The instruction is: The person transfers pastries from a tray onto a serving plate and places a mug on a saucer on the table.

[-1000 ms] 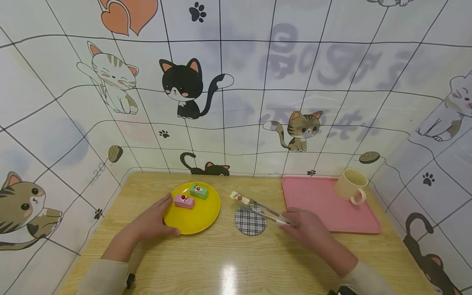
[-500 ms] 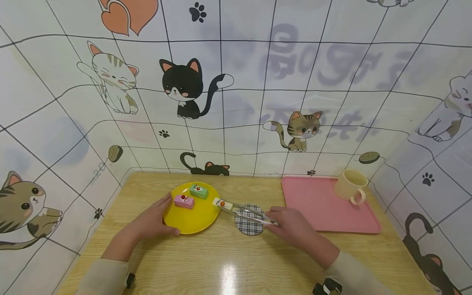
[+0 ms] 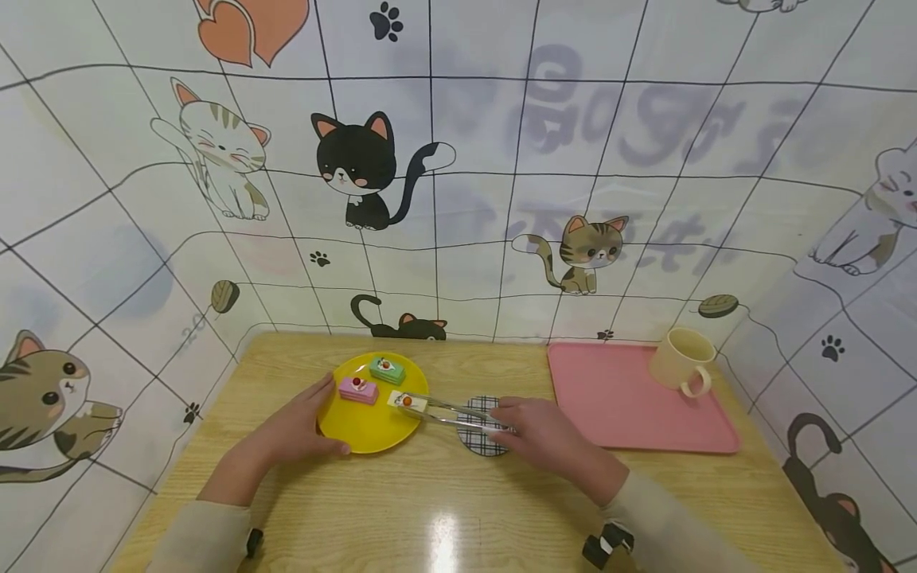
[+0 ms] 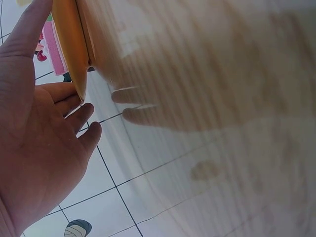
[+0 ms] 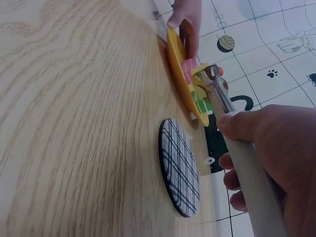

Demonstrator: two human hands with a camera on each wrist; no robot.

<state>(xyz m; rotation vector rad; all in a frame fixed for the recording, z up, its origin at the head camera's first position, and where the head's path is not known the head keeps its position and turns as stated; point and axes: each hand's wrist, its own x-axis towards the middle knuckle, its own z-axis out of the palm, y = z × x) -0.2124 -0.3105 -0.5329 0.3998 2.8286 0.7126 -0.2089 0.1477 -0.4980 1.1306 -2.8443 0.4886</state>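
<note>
My left hand [image 3: 286, 430] holds the yellow plate [image 3: 368, 436] by its left rim, thumb and fingers spread along the edge. On the plate lie a pink toy cake [image 3: 358, 390] and, behind it, a green toy cake [image 3: 388, 370]. My right hand [image 3: 548, 436] grips metal tongs [image 5: 252, 182], which reach left from the hand. Between the tong tips is a cream-coloured toy cake [image 3: 398, 400] with an orange topping, over the right part of the plate and just right of the pink cake.
A round plaid coaster [image 3: 473, 444] lies under the tongs, right of the plate. Further right, a pink tray [image 3: 609, 406] bears a cream mug [image 3: 673, 358] at its back right. A cat-print sheet [image 3: 473, 199] rises behind the wooden table [image 3: 401, 509].
My right hand has carried the tongs and the cream cake leftward, from above the coaster to over the plate. The left hand has stayed at the plate's rim.
</note>
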